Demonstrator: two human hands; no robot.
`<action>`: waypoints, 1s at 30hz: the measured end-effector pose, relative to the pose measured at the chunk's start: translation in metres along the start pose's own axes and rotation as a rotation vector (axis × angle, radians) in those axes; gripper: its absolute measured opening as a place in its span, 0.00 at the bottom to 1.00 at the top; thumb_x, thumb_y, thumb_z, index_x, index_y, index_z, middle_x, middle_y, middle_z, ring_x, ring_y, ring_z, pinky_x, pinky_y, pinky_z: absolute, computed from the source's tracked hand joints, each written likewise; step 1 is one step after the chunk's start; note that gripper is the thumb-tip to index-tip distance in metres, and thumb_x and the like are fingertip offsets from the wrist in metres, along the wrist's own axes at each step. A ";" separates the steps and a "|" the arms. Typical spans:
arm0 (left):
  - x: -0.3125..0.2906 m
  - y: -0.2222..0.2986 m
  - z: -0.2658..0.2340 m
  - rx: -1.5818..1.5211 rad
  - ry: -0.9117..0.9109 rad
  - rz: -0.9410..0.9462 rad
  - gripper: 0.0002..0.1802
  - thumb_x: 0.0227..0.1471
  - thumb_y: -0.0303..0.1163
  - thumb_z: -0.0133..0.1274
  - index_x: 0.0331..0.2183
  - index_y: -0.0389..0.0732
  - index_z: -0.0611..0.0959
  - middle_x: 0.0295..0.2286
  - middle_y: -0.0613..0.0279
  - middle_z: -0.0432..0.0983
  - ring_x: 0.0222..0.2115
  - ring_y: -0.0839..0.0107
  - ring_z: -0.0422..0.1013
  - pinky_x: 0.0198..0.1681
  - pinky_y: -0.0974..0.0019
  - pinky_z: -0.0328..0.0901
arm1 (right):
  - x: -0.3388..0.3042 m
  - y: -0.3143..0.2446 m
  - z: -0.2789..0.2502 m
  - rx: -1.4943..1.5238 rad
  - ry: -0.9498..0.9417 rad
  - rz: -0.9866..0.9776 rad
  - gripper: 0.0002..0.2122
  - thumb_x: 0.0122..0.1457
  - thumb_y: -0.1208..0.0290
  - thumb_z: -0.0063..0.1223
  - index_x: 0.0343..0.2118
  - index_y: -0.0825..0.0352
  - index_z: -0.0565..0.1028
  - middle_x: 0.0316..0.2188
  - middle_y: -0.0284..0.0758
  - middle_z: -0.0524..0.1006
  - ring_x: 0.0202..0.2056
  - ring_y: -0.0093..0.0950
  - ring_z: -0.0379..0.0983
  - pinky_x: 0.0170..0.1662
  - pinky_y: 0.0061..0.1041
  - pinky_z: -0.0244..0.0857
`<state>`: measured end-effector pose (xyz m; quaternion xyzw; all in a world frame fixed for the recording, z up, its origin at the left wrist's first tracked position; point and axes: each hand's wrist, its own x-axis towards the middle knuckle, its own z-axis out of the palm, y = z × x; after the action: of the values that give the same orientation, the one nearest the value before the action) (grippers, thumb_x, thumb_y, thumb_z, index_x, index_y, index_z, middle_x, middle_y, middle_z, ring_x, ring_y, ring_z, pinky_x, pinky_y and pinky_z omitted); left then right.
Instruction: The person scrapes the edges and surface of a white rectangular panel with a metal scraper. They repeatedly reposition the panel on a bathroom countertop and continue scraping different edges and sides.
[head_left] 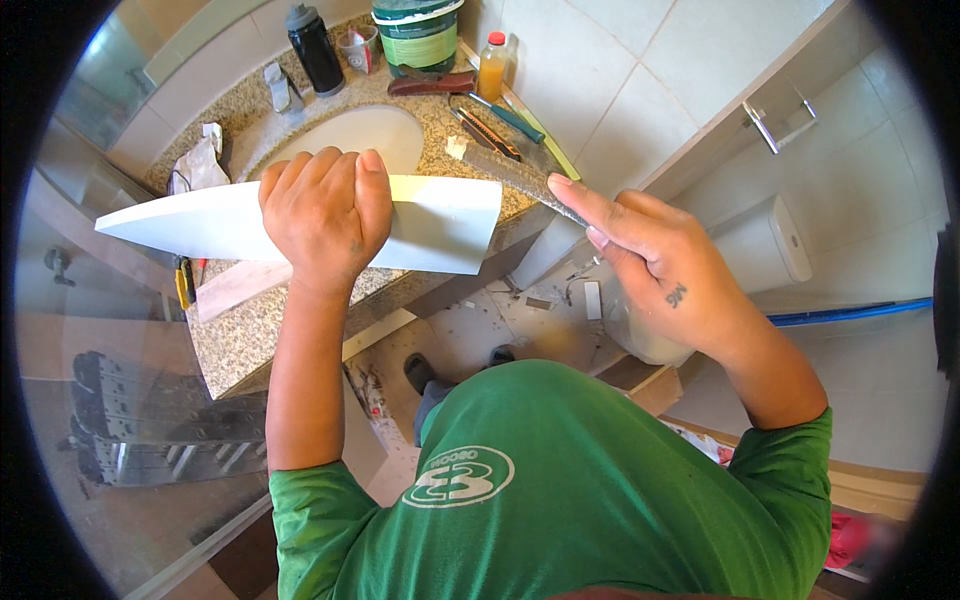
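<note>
My left hand is closed over a long white panel, fingers curled over its upper edge. The panel tapers to a point on the left and is cut straight on the right; it is held up over the granite counter and partly covers the oval sink. In my right hand is a flat, rough grey file with a pale tip. My index finger stretches along it, and the thumb presses from below. The file's tip is above the panel's right end, apart from it. My palm hides its other end.
Behind the sink are a black bottle, a green bucket and a juice bottle. A utility knife and a green-handled screwdriver lie at the counter's right. A toilet stands right; debris litters the floor.
</note>
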<state>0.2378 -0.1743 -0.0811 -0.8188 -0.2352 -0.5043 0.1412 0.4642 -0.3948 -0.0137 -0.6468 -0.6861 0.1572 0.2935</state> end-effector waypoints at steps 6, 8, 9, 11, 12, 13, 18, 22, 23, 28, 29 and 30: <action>0.002 -0.001 0.002 -0.007 0.010 -0.007 0.17 0.55 0.33 0.55 0.15 0.45 0.76 0.15 0.64 0.66 0.17 0.62 0.63 0.27 0.58 0.55 | -0.007 -0.006 -0.005 0.057 -0.059 0.091 0.30 0.62 0.87 0.48 0.66 0.55 0.70 0.27 0.33 0.66 0.28 0.25 0.62 0.36 0.21 0.61; 0.002 -0.002 0.002 -0.002 0.006 -0.007 0.18 0.55 0.33 0.55 0.15 0.45 0.76 0.15 0.64 0.66 0.17 0.62 0.63 0.27 0.58 0.55 | -0.009 -0.007 -0.003 0.029 -0.057 0.080 0.31 0.61 0.87 0.49 0.67 0.53 0.70 0.28 0.33 0.67 0.28 0.25 0.63 0.35 0.21 0.61; 0.002 -0.002 0.002 0.000 0.005 -0.004 0.18 0.56 0.33 0.55 0.15 0.45 0.76 0.15 0.64 0.66 0.17 0.62 0.63 0.27 0.58 0.55 | -0.009 -0.008 -0.001 0.018 -0.053 0.083 0.31 0.61 0.87 0.49 0.67 0.53 0.70 0.28 0.33 0.67 0.28 0.26 0.63 0.35 0.22 0.61; 0.001 -0.002 0.001 0.014 -0.008 -0.006 0.18 0.56 0.34 0.55 0.15 0.45 0.76 0.15 0.64 0.66 0.17 0.62 0.63 0.27 0.58 0.55 | -0.003 -0.007 0.005 0.014 -0.076 0.078 0.32 0.61 0.87 0.49 0.67 0.51 0.70 0.28 0.34 0.68 0.28 0.26 0.64 0.34 0.22 0.62; 0.002 -0.002 0.001 0.014 -0.008 -0.001 0.18 0.56 0.34 0.55 0.15 0.45 0.75 0.15 0.64 0.66 0.17 0.62 0.63 0.27 0.57 0.55 | 0.001 -0.007 0.008 0.010 -0.085 0.083 0.32 0.60 0.87 0.49 0.67 0.51 0.70 0.28 0.34 0.68 0.28 0.27 0.64 0.34 0.23 0.62; 0.002 -0.001 0.001 0.017 -0.011 0.000 0.18 0.56 0.34 0.54 0.15 0.45 0.75 0.15 0.64 0.66 0.17 0.62 0.63 0.27 0.57 0.55 | 0.010 -0.004 0.014 -0.009 -0.061 0.019 0.32 0.61 0.87 0.49 0.67 0.50 0.70 0.29 0.35 0.69 0.28 0.27 0.65 0.33 0.24 0.62; 0.004 0.000 0.003 0.013 0.015 0.004 0.18 0.57 0.33 0.53 0.16 0.44 0.75 0.16 0.62 0.67 0.18 0.60 0.63 0.28 0.57 0.55 | 0.016 -0.005 0.015 -0.036 -0.020 -0.110 0.33 0.60 0.88 0.49 0.68 0.49 0.68 0.29 0.36 0.71 0.27 0.30 0.67 0.32 0.27 0.64; 0.002 0.002 -0.002 0.011 -0.048 -0.011 0.18 0.59 0.31 0.52 0.17 0.40 0.76 0.17 0.59 0.69 0.19 0.57 0.65 0.28 0.55 0.57 | 0.006 -0.010 0.010 -0.040 -0.073 -0.028 0.32 0.61 0.87 0.50 0.67 0.50 0.69 0.29 0.37 0.72 0.27 0.30 0.66 0.32 0.29 0.64; 0.002 0.002 -0.003 0.011 -0.055 -0.013 0.18 0.59 0.31 0.52 0.17 0.40 0.76 0.17 0.59 0.69 0.19 0.57 0.65 0.28 0.55 0.57 | 0.011 -0.009 0.011 -0.020 -0.037 -0.068 0.31 0.61 0.86 0.50 0.67 0.51 0.69 0.29 0.37 0.72 0.27 0.30 0.66 0.32 0.29 0.64; 0.003 0.002 -0.006 0.013 -0.062 -0.001 0.18 0.59 0.31 0.52 0.17 0.41 0.74 0.16 0.59 0.68 0.18 0.57 0.64 0.28 0.55 0.56 | 0.045 0.008 0.021 -0.044 0.077 -0.152 0.27 0.64 0.83 0.51 0.64 0.53 0.72 0.26 0.36 0.69 0.26 0.28 0.64 0.32 0.27 0.62; 0.003 0.001 -0.006 0.013 -0.048 0.001 0.18 0.59 0.31 0.51 0.16 0.41 0.74 0.16 0.59 0.67 0.18 0.57 0.64 0.28 0.55 0.56 | 0.043 0.008 0.019 -0.057 0.083 -0.149 0.26 0.64 0.83 0.51 0.64 0.53 0.72 0.26 0.35 0.68 0.26 0.27 0.64 0.32 0.26 0.62; 0.003 0.000 -0.005 0.015 -0.040 0.004 0.19 0.58 0.31 0.52 0.16 0.42 0.74 0.16 0.60 0.67 0.18 0.59 0.63 0.27 0.56 0.55 | 0.038 0.008 0.016 -0.081 0.093 -0.153 0.26 0.65 0.83 0.51 0.64 0.53 0.73 0.25 0.35 0.67 0.26 0.27 0.63 0.32 0.25 0.61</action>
<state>0.2350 -0.1766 -0.0761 -0.8281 -0.2401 -0.4858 0.1435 0.4610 -0.3544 -0.0237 -0.6105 -0.7249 0.0763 0.3099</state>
